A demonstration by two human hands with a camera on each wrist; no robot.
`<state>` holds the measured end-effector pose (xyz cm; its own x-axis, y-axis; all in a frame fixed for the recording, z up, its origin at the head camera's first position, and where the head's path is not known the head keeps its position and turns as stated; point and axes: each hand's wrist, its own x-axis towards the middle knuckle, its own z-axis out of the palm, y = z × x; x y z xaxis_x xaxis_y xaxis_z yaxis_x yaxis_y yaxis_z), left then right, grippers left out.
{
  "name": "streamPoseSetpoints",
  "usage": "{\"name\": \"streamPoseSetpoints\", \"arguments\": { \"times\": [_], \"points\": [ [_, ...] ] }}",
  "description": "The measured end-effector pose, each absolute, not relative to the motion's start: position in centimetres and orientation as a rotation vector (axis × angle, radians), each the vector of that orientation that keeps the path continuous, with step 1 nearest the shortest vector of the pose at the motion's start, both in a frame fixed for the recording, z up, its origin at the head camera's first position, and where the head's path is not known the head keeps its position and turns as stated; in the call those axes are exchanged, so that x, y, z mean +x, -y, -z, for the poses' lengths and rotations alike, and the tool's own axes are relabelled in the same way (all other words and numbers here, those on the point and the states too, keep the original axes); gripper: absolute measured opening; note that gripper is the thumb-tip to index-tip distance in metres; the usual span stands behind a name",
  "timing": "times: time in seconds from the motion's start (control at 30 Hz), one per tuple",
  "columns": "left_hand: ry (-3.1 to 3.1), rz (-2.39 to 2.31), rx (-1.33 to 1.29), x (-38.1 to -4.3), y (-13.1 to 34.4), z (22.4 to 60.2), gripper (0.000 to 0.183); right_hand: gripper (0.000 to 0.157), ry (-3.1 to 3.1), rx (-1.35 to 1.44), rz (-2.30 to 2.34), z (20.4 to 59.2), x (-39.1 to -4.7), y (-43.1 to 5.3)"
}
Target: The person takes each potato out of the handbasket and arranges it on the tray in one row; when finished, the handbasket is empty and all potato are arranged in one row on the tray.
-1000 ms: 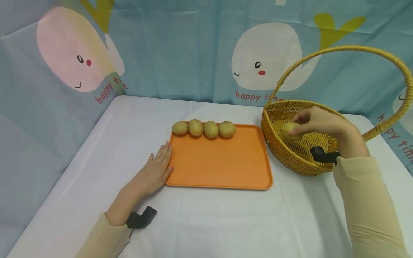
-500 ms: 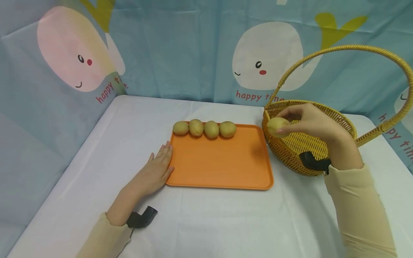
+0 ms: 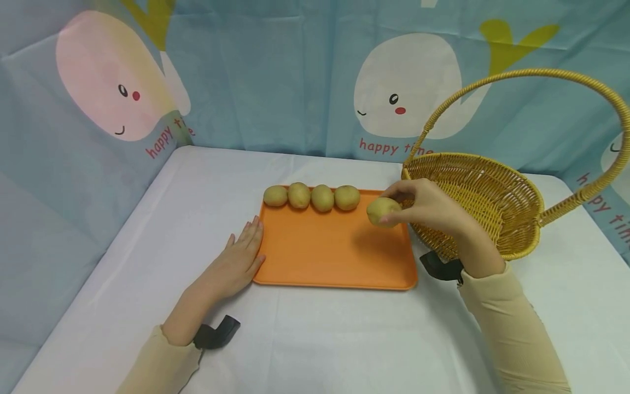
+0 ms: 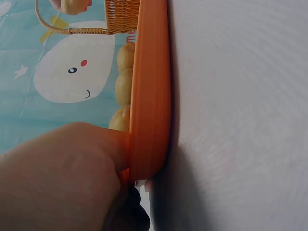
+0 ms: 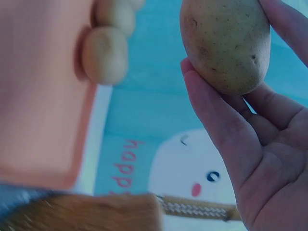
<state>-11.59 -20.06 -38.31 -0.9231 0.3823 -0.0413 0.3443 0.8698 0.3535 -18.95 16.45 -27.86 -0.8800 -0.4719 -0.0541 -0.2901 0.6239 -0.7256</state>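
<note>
My right hand (image 3: pixel 428 207) holds a potato (image 3: pixel 383 211) between thumb and fingers, above the right part of an orange tray (image 3: pixel 325 251). In the right wrist view the held potato (image 5: pixel 226 43) shows brownish skin with small dark spots. Several other potatoes (image 3: pixel 322 197) lie side by side in a row along the tray's far edge, starting at its left corner. My left hand (image 3: pixel 236 262) rests with straight fingers along the tray's left edge. From the left wrist, the tray's side wall (image 4: pixel 151 96) shows close up against that hand.
A wicker basket (image 3: pixel 521 202) with a tall arched handle (image 3: pixel 541 73) stands right of the tray, its woven bottom visible. White cloth (image 3: pixel 344 339) covers the table. Behind hangs a blue curtain (image 3: pixel 275 82) printed with whales.
My right hand has carried the potato out of the basket, leftward over its rim to above the tray. The left hand, tray and row of potatoes have stayed put.
</note>
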Motion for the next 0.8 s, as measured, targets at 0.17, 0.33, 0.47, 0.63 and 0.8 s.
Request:
{"name": "streamPoseSetpoints", "arguments": {
  "times": [0.17,0.33,0.47,0.63,0.8],
  "points": [
    [-2.932,-0.521,0.579,-11.6,20.0,38.3,0.062,0.04,-2.567,-0.625,1.174,29.7,-18.9,-15.5],
    [-2.929,-0.522,0.572,-11.6,19.9,38.2,0.062,0.043,-2.55,-0.538,1.261,31.5,-19.0,-14.6],
    [-2.926,-0.521,0.574,-11.6,19.9,38.2,0.062,0.047,-2.573,-0.436,1.278,32.9,-19.3,-14.3],
    [-2.926,-0.524,0.579,-11.5,19.9,38.1,0.062,0.046,-2.59,-0.353,1.26,33.9,-19.6,-14.4],
    [-2.928,-0.524,0.574,-11.5,20.0,38.1,0.062,0.046,-2.612,-0.335,1.193,34.2,-19.8,-14.6]
  ]
}}
